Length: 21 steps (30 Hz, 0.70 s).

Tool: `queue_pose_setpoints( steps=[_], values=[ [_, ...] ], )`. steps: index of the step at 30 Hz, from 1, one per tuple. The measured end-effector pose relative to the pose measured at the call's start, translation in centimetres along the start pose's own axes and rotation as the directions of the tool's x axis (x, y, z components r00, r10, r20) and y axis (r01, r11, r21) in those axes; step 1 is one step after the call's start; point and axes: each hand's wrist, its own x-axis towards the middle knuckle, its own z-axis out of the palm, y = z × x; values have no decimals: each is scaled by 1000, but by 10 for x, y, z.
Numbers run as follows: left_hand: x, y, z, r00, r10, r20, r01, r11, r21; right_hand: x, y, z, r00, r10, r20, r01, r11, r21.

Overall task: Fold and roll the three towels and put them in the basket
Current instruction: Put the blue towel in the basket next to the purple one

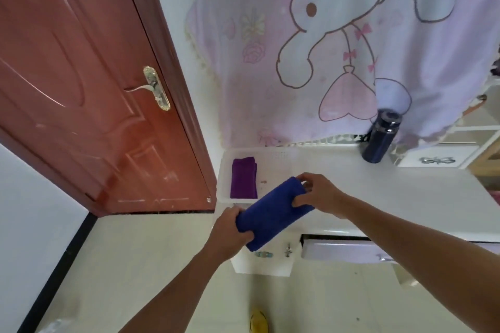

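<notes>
The rolled dark-blue terry towel (273, 215) is held in mid-air at the lower centre of the frame, slanting from lower left to upper right, just in front of the near rim of the shallow white plastic basket (224, 170), which sits at the left end of the white cabinet top (392, 197) in the middle of the frame. Behind it, a large pink and lilac cartoon-printed cloth (338, 43) is hung across the upper right, and a reddish-brown panelled door (81, 89) fills the upper left. A folded purple towel (243, 178) is already laid along the basket's left side, so room is left beside it. A dark-blue metal bottle (380, 138) stands well apart, at the right. The left hand (230, 232) is clamped around the roll's lower end and the right hand (318, 194) is pinched on its upper end, presumably so the roll is kept from unwinding while being carried. A third towel is not seen.
</notes>
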Motion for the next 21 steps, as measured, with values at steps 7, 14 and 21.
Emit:
queue_pose_setpoints(
  steps=[7, 14, 21],
  values=[
    [115, -3, -10, 990, -73, 117, 86, 990, -111, 120, -18, -16, 978, 196, -66, -148, 885, 441],
    [174, -2, 12, 973, -205, 108, 225, 945, -238, 208, -5, -15, 931, 325, -167, -218, 860, 461],
    [203, -15, 43, 931, -365, -2, 362, 925, -114, 284, 37, 10, 948, 317, -41, -303, 933, 194]
  ],
)
